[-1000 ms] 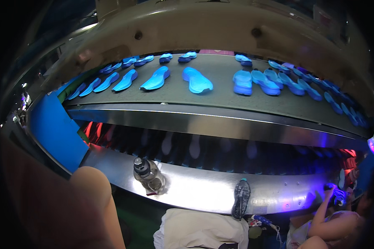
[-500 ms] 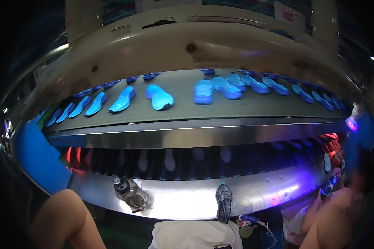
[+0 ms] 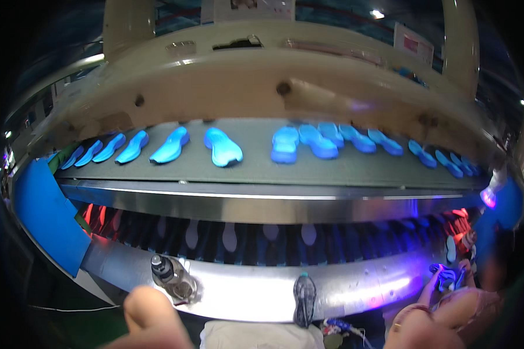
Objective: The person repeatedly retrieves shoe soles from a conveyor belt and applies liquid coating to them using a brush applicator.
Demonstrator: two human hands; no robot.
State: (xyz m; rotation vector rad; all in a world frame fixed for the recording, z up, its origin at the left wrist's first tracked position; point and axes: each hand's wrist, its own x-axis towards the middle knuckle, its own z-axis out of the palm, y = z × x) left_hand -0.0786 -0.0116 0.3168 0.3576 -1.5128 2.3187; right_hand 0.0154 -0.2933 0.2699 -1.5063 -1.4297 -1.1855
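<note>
Neither of my hands shows. At the lower left is a blurred bare bent limb, seemingly my elbow, and a similar one rises at the lower right. Nearest the left one stands a clear bottle with a black cap, on the metal ledge. A dark shoe outsole lies at the middle of that ledge, its lower end by a white cloth. Bright blue shoe soles are spread along the upper grey belt.
Under the metal rail, pale soles lie in the dark lower level, with red glow at both ends. At right, a co-worker's hands hold a blue-lit sole. Cables lie beside the cloth. A beige hood spans the top.
The view has tilted up, so the belt and ledge sit lower in the picture. The left bent limb has shifted right and lower. The co-worker's hands have moved with the blue-lit sole.
</note>
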